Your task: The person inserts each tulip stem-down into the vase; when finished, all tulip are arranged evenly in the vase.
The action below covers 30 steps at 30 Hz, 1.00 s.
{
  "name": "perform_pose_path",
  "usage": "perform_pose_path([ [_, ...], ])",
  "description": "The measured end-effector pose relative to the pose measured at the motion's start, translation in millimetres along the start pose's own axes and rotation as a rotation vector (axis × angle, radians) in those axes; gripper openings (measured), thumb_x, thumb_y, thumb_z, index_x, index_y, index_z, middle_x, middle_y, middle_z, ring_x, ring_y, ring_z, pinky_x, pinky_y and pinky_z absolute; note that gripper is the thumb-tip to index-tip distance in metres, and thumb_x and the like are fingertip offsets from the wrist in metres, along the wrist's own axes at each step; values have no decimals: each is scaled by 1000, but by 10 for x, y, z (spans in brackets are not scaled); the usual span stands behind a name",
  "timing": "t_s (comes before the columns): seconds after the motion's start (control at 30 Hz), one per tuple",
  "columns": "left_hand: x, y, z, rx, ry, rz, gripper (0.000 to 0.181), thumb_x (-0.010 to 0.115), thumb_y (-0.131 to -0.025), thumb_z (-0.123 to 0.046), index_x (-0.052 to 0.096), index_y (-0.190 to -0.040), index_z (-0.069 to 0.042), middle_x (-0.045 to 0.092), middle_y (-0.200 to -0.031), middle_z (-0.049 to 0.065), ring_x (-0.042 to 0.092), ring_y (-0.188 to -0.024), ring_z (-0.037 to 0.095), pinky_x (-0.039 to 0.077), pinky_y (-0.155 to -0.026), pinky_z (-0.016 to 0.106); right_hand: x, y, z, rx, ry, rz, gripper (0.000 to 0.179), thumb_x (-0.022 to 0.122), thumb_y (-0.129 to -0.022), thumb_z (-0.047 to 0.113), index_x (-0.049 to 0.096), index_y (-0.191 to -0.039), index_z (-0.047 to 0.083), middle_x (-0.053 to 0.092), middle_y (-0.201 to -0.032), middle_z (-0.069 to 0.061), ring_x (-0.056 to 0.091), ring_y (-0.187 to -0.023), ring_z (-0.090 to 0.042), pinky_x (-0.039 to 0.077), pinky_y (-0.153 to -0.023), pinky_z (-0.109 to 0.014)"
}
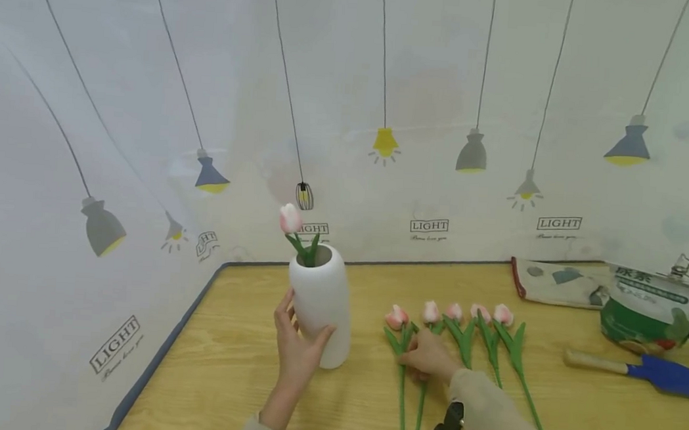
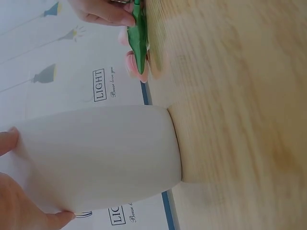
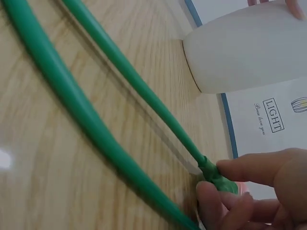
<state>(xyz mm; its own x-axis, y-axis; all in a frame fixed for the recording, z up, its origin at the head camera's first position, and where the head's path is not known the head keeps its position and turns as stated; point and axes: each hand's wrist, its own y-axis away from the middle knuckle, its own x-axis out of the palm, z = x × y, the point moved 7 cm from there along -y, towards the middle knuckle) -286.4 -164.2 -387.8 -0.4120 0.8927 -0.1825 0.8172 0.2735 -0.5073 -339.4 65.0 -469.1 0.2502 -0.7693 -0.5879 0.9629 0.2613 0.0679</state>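
A tall white vase [image 1: 322, 306] stands upright on the wooden table, one pink-and-white tulip [image 1: 290, 219] poking out of its mouth. My left hand [image 1: 300, 344] grips the vase's lower half, thumb in front and fingers round its left side. To the right, several more tulips lie in a row with their blooms toward the wall. My right hand [image 1: 433, 354] pinches the leftmost lying tulip [image 1: 397, 317] where leaves meet stem; in the right wrist view thumb and fingertips close on its green stem [image 3: 168, 117]. That hand partly covers the neighbouring tulip [image 1: 431, 312].
A blue trowel [image 1: 672, 378] with a wooden handle lies at the right. Behind it are a green-and-white bag [image 1: 640, 318] and a folded patterned cloth [image 1: 559, 284]. A wall sheet [image 1: 351, 110] printed with lamps borders the table's back and left edges.
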Motion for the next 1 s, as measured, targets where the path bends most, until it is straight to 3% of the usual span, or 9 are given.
perform_pose_path([
  [0.23,4,-20,16,3,-21,-22,89,75,-68,-12,18,-136,-21,23,-139,14,34,-122,42,32,-96,58,72,-27,16,77,-74,-78,27,64,-70,5,45,-50,8,48,-43,1,53,-36,-7,47,-41,-23],
  [0.5,17,-6,-1,18,-44,-28,90,75,-68,-11,18,-137,-20,23,-138,15,34,-121,42,32,-96,58,150,-16,-103,208,-331,-119,11,64,-74,2,56,-79,-3,55,-57,-6,54,-44,-9,49,-45,-23],
  [0.6,14,-7,-3,28,-48,-31,89,75,-68,-11,18,-136,-20,24,-137,15,34,-122,42,32,-96,58,172,-34,-126,213,-421,-95,15,63,-76,3,55,-85,-5,54,-56,-5,54,-43,-9,49,-44,-23],
  [0.77,10,-12,-7,39,-41,-37,89,75,-68,-11,19,-137,-19,25,-136,17,35,-121,41,32,-95,58,93,-48,-86,205,-478,-119,23,66,-76,9,57,-91,-5,58,-64,-6,56,-49,-11,51,-49,-27],
  [1.0,13,1,-13,37,-34,-24,90,75,-68,-9,18,-137,-17,25,-136,18,35,-121,40,32,-94,60,-87,-27,146,89,-522,-141,34,62,-80,11,53,-109,-4,63,-86,-15,60,-61,-16,53,-64,-36],
])
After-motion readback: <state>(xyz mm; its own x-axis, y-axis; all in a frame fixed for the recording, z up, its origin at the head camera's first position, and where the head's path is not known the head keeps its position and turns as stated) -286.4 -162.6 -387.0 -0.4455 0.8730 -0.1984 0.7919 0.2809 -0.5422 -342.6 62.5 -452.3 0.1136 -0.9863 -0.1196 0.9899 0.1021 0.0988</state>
